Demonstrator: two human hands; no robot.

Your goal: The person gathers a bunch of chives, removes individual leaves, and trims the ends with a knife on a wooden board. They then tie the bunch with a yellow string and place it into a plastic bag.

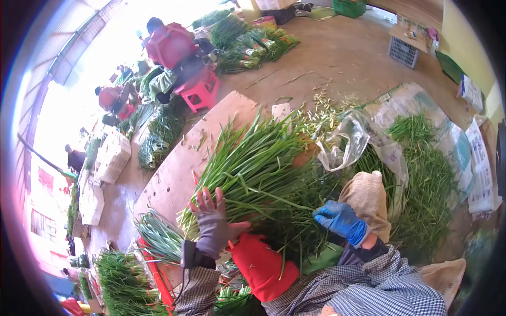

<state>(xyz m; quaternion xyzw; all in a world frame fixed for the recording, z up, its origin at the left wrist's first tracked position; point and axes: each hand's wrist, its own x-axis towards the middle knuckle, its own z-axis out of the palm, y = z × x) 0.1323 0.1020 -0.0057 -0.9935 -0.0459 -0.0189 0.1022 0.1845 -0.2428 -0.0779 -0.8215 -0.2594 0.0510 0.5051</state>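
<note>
Chives (253, 168) under left hand (211, 224), beside bag (345, 142)

A pale wooden board (174, 174) is carrying a big heap of green chives (253, 168), which is lying across its middle. A smaller chive bundle (158, 237) is resting at the board's near left edge, and a crumpled clear plastic bag (345, 139) is sitting at its right end. Beyond the board, the concrete floor (342, 52) is holding scattered trimmings (321, 105) and a pink plastic stool (199, 92). Right of the board, loose chives (427, 195) are lying on printed sacks (448, 137).
</note>
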